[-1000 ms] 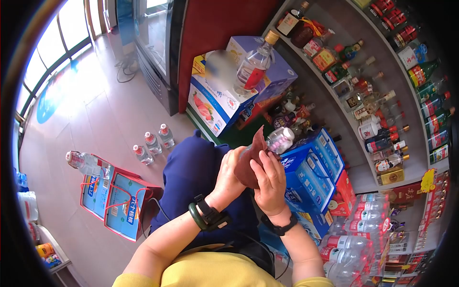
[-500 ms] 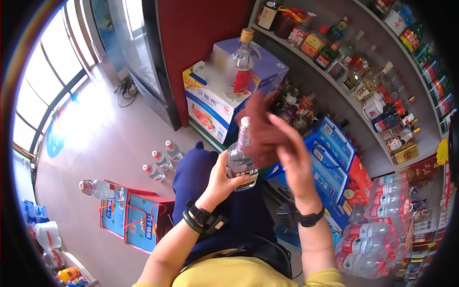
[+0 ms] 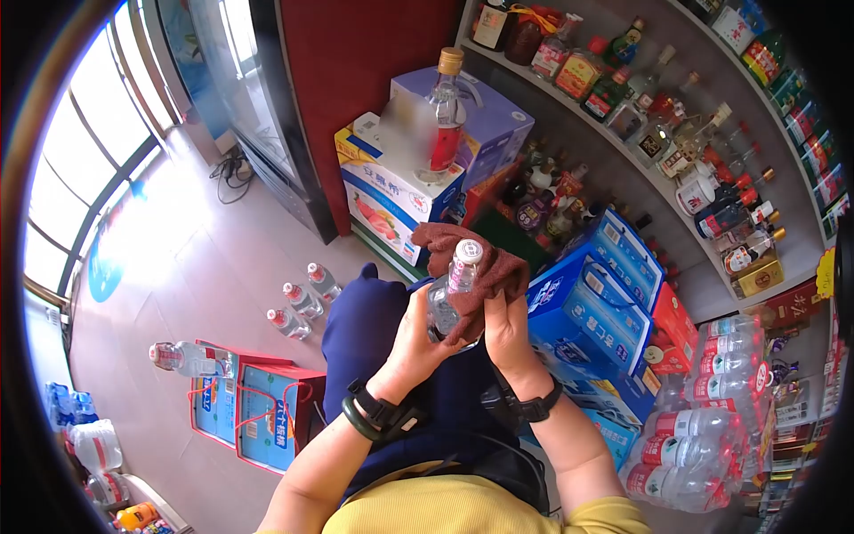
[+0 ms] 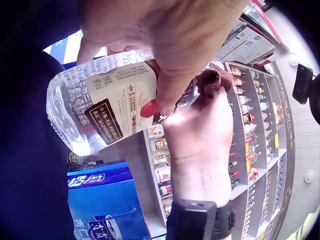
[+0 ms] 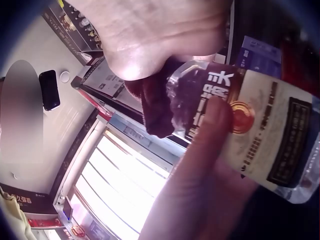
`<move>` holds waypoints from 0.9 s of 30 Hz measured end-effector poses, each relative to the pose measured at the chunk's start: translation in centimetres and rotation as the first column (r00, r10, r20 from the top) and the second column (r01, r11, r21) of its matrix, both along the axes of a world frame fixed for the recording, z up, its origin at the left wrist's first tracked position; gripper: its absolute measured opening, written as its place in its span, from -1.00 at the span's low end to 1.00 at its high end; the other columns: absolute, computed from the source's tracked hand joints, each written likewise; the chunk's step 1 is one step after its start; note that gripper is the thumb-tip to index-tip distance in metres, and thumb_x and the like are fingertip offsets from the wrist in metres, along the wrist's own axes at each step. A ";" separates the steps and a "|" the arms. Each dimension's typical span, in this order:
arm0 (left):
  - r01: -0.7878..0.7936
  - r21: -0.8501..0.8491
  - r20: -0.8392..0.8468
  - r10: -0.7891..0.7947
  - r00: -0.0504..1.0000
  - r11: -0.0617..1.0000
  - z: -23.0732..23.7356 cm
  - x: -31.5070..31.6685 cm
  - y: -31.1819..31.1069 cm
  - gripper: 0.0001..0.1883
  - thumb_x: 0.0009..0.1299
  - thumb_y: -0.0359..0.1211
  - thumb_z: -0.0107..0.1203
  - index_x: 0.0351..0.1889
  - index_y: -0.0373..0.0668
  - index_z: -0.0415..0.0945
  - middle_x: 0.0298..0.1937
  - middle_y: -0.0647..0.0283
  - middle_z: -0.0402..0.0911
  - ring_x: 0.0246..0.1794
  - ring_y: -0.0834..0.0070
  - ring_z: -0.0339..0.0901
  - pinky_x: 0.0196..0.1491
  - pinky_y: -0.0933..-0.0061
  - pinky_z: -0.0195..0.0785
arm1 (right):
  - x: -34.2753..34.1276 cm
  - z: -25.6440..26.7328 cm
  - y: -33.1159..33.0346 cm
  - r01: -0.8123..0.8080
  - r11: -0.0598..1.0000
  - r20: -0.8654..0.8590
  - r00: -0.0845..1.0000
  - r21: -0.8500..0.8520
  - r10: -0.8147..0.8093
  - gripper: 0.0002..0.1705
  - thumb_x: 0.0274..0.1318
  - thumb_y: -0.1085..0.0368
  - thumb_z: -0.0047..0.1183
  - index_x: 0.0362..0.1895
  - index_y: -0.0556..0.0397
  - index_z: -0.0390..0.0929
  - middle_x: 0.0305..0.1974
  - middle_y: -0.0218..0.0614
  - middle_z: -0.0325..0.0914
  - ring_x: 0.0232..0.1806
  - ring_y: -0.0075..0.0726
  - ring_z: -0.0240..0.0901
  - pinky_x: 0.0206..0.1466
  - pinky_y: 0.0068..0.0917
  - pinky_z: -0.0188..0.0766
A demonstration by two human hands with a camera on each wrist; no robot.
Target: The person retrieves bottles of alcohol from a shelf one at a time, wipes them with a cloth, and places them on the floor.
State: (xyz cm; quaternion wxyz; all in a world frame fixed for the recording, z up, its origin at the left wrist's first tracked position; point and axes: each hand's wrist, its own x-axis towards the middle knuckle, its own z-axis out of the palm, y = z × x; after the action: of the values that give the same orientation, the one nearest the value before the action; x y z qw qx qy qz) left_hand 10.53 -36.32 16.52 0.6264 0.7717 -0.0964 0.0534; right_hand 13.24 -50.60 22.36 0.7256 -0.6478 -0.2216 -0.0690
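Note:
A clear glass bottle (image 3: 442, 304) with a white cap is held over the lap by the left hand (image 3: 414, 341), whose fingers curl round its body. Wrapped against the bottle's neck and shoulder is a brown cloth (image 3: 498, 271), gripped by the right hand (image 3: 509, 334). The left wrist view shows the labelled bottle (image 4: 117, 102) tilted, the left hand (image 4: 165, 40) around it and the right hand (image 4: 200, 145) at its neck end with the cloth (image 4: 212, 82). In the right wrist view the cloth (image 5: 156, 107) hangs beside the bottle's shoulder.
Several small bottles (image 3: 302, 301) stand on the floor at left, near red-and-blue gift bags (image 3: 267, 427). A large bottle (image 3: 445, 116) stands by cartons (image 3: 382, 200). Blue boxes (image 3: 592, 307), wrapped water bottles (image 3: 694, 449) and bottle shelves (image 3: 614, 133) are at right.
The right hand, blurred with the cloth beside the bottle half a second ago, is now against its neck. The left hand keeps its hold; the bottle's cap now faces more toward the head camera.

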 end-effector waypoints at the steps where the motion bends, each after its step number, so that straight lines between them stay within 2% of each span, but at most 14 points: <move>1: -0.021 0.047 -0.008 0.021 1.000 0.999 0.3 -0.1 0.0 -0.10 0.13 -0.34 0.51 0.35 -0.25 0.13 0.15 0.07 0.44 0.19 0.38 0.45 0.16 0.29 0.40 | 0.0 -0.2 -0.3 -0.003 1.000 -0.018 1.000 0.006 0.003 -0.52 0.52 0.15 -0.17 0.34 0.18 0.25 0.15 -0.26 0.43 0.16 -0.45 0.37 0.29 -0.47 0.28; 6: 0.038 -0.064 0.048 -0.035 0.998 0.997 -1.3 0.2 0.1 -0.09 0.11 -0.32 0.53 0.34 -0.26 0.15 0.13 0.05 0.46 0.18 0.35 0.47 0.19 0.27 0.39 | 0.5 -0.7 -3.0 -0.039 0.974 0.016 0.999 -0.221 0.044 -0.51 0.48 0.21 -0.10 0.35 0.17 0.24 0.11 -0.20 0.47 0.11 -0.37 0.44 0.21 -0.42 0.36; 9: 0.045 -0.001 0.066 -0.045 0.997 0.999 -0.2 0.0 0.1 -0.10 0.11 -0.33 0.53 0.34 -0.26 0.17 0.13 0.05 0.46 0.19 0.34 0.47 0.21 0.26 0.38 | -0.5 0.9 -4.8 -0.135 0.971 -0.219 0.971 -0.197 0.090 -0.48 0.39 0.30 -0.01 0.36 0.13 0.26 0.08 -0.10 0.51 0.08 -0.11 0.51 0.20 -0.30 0.40; 12: 0.034 0.100 0.107 -0.045 0.993 0.994 0.3 -0.3 0.1 -0.11 0.11 -0.35 0.53 0.33 -0.27 0.18 0.14 0.05 0.46 0.20 0.35 0.47 0.23 0.27 0.37 | -1.1 3.6 -6.2 0.071 0.705 0.136 0.990 -0.706 0.037 -0.50 0.27 0.32 0.08 0.27 0.11 0.36 0.04 -0.04 0.51 0.07 0.15 0.47 0.12 -0.20 0.45; 13: 0.021 0.138 0.126 -0.038 0.991 0.990 0.3 -0.3 0.1 -0.13 0.12 -0.36 0.53 0.32 -0.28 0.19 0.15 0.05 0.46 0.21 0.36 0.46 0.23 0.28 0.37 | -1.3 3.6 -6.6 0.080 0.706 0.141 0.990 -0.704 0.028 -0.50 0.27 0.32 0.08 0.27 0.11 0.36 0.04 -0.04 0.51 0.07 0.15 0.47 0.12 -0.20 0.45; 16: 0.068 -0.092 -0.005 -0.069 0.998 0.993 -1.5 0.5 0.4 -0.19 0.15 -0.49 0.45 0.31 -0.27 0.17 0.16 0.14 0.47 0.22 0.38 0.47 0.26 0.28 0.37 | -2.0 0.9 -8.4 0.154 0.460 0.287 0.929 -0.875 0.235 -0.64 0.14 0.34 0.14 0.03 0.12 0.48 -0.06 -0.06 0.57 0.02 0.13 0.51 0.06 -0.15 0.47; 17: 0.114 -0.136 -0.029 -0.119 0.992 0.984 -1.3 1.0 0.7 -0.21 0.17 -0.52 0.43 0.31 -0.26 0.16 0.18 0.15 0.47 0.23 0.39 0.47 0.27 0.28 0.37 | -1.9 0.0 -8.9 0.167 0.463 0.296 0.929 -0.871 0.223 -0.64 0.14 0.34 0.14 0.03 0.12 0.48 -0.06 -0.06 0.57 0.02 0.13 0.51 0.06 -0.15 0.47; 18: 0.146 -0.297 -0.097 -0.181 0.979 0.944 -1.0 1.1 1.1 -0.22 0.19 -0.52 0.41 0.30 -0.25 0.15 0.19 0.14 0.47 0.24 0.38 0.47 0.30 0.28 0.35 | -1.7 -0.6 -9.3 0.161 0.530 0.213 0.976 -0.832 0.039 -0.70 0.18 0.32 0.12 0.00 0.12 0.49 -0.11 -0.06 0.59 -0.04 0.08 0.55 0.01 -0.18 0.49; 20: 0.178 -0.492 -0.140 -0.279 0.950 0.852 -0.6 0.7 1.5 -0.25 0.24 -0.54 0.37 0.31 -0.24 0.12 0.21 0.12 0.46 0.28 0.37 0.45 0.34 0.26 0.33 | -1.3 0.8 -9.5 0.144 0.753 -0.158 0.937 -0.642 -0.313 -0.78 0.34 0.25 0.03 -0.08 0.14 0.51 -0.25 -0.12 0.63 -0.18 -0.21 0.65 -0.13 -0.33 0.52; 21: 0.172 -0.488 -0.157 -0.279 0.947 0.856 -0.8 0.4 1.4 -0.25 0.24 -0.54 0.37 0.31 -0.24 0.12 0.21 0.12 0.46 0.28 0.37 0.45 0.34 0.26 0.33 | -0.5 0.7 -10.3 0.163 0.887 -0.219 0.935 -0.432 -0.279 -0.75 0.42 0.23 -0.04 -0.02 0.14 0.51 -0.20 -0.24 0.63 -0.11 -0.44 0.60 -0.09 -0.46 0.50; 23: 0.203 -0.435 -0.095 -0.269 0.958 0.877 -1.0 0.4 1.2 -0.25 0.23 -0.51 0.39 0.30 -0.24 0.13 0.20 0.14 0.46 0.28 0.37 0.45 0.33 0.27 0.33 | 0.0 4.6 -9.0 0.110 0.977 -0.090 0.988 -0.183 -0.128 -0.73 0.37 0.36 -0.02 0.10 0.14 0.49 -0.12 -0.28 0.63 -0.05 -0.47 0.57 0.05 -0.47 0.47; 25: 0.217 -0.382 -0.070 -0.263 0.962 0.898 -0.8 0.6 0.8 -0.22 0.23 -0.49 0.40 0.33 -0.24 0.11 0.20 0.15 0.45 0.27 0.40 0.45 0.31 0.29 0.35 | -0.2 7.3 -6.7 -0.091 0.980 -0.047 0.995 -0.180 0.084 -0.58 0.27 0.48 0.00 0.22 0.15 0.44 0.05 -0.19 0.56 0.07 -0.36 0.54 0.17 -0.45 0.43; 26: 0.213 -0.303 -0.068 -0.244 0.967 0.929 -0.1 0.6 0.6 -0.20 0.22 -0.47 0.42 0.34 -0.25 0.11 0.20 0.16 0.45 0.25 0.42 0.44 0.30 0.30 0.35 | 0.1 6.9 -6.0 -0.024 0.897 0.134 0.987 -0.442 0.093 -0.41 0.17 0.56 0.01 0.33 0.14 0.34 0.18 -0.11 0.47 0.18 -0.24 0.49 0.27 -0.39 0.38; 27: 0.201 -0.226 -0.066 -0.221 0.973 0.953 0.3 0.5 0.3 -0.17 0.22 -0.46 0.43 0.35 -0.25 0.10 0.20 0.17 0.44 0.23 0.45 0.44 0.28 0.31 0.36 | -0.4 6.5 -4.4 -0.044 0.878 0.024 0.998 -0.476 0.063 -0.36 0.18 0.54 0.03 0.37 0.14 0.27 0.25 -0.08 0.40 0.30 -0.13 0.38 0.36 -0.32 0.29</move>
State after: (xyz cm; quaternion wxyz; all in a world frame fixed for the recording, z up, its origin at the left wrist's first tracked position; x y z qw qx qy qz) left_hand 11.07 -36.06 16.78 0.7130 0.6852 -0.1433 -0.0388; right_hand 12.85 -55.03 28.86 0.5421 -0.7979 -0.2635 -0.0050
